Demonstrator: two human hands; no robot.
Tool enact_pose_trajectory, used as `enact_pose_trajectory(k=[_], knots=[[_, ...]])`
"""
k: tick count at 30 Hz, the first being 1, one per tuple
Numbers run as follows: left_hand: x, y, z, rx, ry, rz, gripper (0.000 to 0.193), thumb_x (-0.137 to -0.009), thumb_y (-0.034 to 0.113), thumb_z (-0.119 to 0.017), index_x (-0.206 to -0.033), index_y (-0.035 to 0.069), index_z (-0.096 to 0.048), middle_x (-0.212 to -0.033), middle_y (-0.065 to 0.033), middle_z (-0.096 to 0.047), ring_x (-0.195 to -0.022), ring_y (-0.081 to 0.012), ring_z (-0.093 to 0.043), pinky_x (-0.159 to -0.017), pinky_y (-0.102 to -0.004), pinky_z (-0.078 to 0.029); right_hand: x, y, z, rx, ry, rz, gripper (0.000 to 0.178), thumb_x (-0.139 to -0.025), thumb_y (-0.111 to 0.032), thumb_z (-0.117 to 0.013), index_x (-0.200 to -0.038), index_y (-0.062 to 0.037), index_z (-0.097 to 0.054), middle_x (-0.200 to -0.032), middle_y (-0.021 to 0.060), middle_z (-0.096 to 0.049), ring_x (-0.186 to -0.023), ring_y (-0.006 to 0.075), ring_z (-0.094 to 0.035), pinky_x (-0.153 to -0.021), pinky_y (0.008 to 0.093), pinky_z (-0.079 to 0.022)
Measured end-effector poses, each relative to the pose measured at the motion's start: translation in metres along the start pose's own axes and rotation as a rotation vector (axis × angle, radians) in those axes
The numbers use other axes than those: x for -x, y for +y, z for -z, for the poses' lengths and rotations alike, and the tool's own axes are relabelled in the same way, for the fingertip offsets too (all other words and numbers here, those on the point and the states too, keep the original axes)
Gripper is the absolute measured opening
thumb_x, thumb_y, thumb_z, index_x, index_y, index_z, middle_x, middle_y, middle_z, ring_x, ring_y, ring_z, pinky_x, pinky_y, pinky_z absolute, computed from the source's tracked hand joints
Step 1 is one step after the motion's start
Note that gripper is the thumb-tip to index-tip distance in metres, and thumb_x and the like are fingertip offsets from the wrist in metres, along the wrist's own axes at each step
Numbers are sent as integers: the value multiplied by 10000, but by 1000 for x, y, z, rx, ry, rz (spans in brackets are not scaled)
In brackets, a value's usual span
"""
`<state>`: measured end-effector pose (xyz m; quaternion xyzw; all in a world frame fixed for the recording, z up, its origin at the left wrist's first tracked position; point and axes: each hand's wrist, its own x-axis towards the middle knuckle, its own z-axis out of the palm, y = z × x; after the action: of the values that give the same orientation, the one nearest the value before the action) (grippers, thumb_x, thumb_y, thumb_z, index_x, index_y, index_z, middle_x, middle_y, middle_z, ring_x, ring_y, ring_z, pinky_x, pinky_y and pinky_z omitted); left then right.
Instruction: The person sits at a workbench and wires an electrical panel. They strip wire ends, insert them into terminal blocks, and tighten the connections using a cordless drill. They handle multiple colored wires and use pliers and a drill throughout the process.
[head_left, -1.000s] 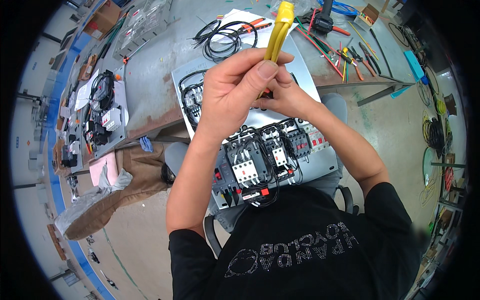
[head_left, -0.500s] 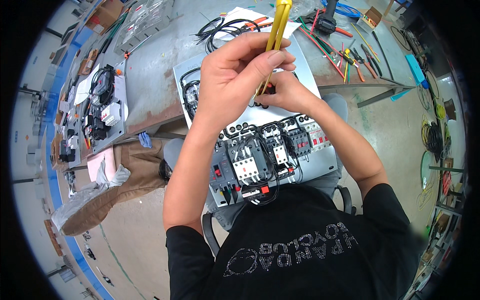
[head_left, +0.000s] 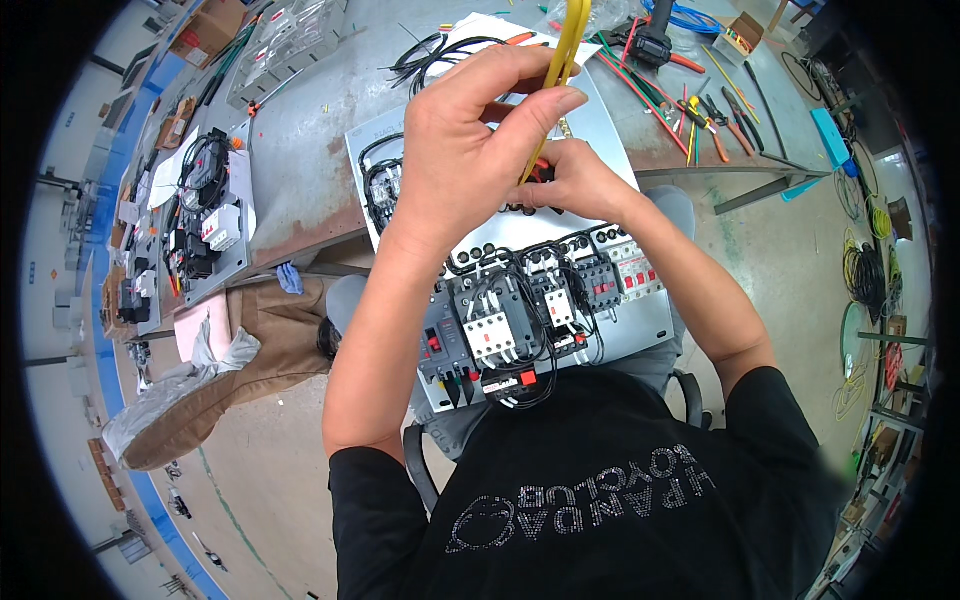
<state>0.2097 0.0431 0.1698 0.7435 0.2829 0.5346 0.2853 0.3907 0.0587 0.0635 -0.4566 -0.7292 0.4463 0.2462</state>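
My left hand (head_left: 480, 135) is raised over the grey mounting panel (head_left: 650, 320) and pinches a yellow wire (head_left: 565, 50) between thumb and fingers. The wire runs up toward the top edge of the picture. My right hand (head_left: 580, 180) sits just below and right of the left hand and grips the lower end of the same yellow wire; something small and red shows under its fingers. Below both hands, black and grey contactors (head_left: 495, 320) and a row of breakers (head_left: 625, 270) are mounted on the panel, joined by black wires.
The panel leans from my lap onto a grey workbench (head_left: 300, 170). Pliers, screwdrivers and coloured wire offcuts (head_left: 690, 110) lie at the bench's back right. Black wire loops (head_left: 430, 55) lie behind the panel. Another wired panel (head_left: 205, 225) sits at left. Cable coils (head_left: 865, 275) lie on the floor.
Both hands have shifted slightly up and right with the yellow wire. The left fingers have closed more tightly round it.
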Motion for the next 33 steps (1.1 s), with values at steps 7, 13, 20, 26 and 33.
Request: enact_pose_trajectory(k=[7, 13, 20, 26, 33], knots=[[0, 1, 4, 50, -89, 114, 250, -976, 101, -736, -1203, -4, -732, -1025, -51, -750, -919, -106, -693, -798, -256, -573, -3, 10, -3, 79, 34, 94, 368, -855, -311, -832, -976, 14, -707, -726, 121, -688, -668, 218, -628, -691, 377, -517], [12, -5, 8, 87, -159, 166, 237, -994, 93, -708, -1204, -14, -723, -1044, -62, -746, -948, -114, -698, -830, -271, -574, -5, 22, -11, 208, 32, 178, 301, -851, -260, -801, -980, -3, -710, -823, 186, -714, -761, 346, -682, -753, 444, -539], [37, -9, 17, 21, -150, 234, 193, -981, 104, -712, -1130, -17, -734, -1044, -79, -729, -924, -138, -693, -827, -277, -563, 1, 5, -3, 378, -105, 45, 333, -829, -291, -782, -1027, -30, -721, -899, 193, -720, -896, 381, -690, -823, 465, -539], [58, -24, 9, -5, -115, 249, 165, -937, 79, -735, -1079, -4, -756, -983, -91, -724, -874, -163, -682, -759, -288, -550, 32, 25, 46, 135, 70, -180, 318, -911, -311, -761, -1012, -11, -738, -744, 107, -679, -643, 184, -655, -636, 364, -517], [44, -27, -2, -62, -58, 213, 149, -936, 55, -734, -1073, 3, -762, -1003, -97, -744, -872, -166, -707, -770, -291, -567, 28, 87, 113, 103, 424, -269, 350, -937, -336, -746, -1013, 4, -714, -757, 66, -683, -652, 142, -678, -619, 320, -530]])
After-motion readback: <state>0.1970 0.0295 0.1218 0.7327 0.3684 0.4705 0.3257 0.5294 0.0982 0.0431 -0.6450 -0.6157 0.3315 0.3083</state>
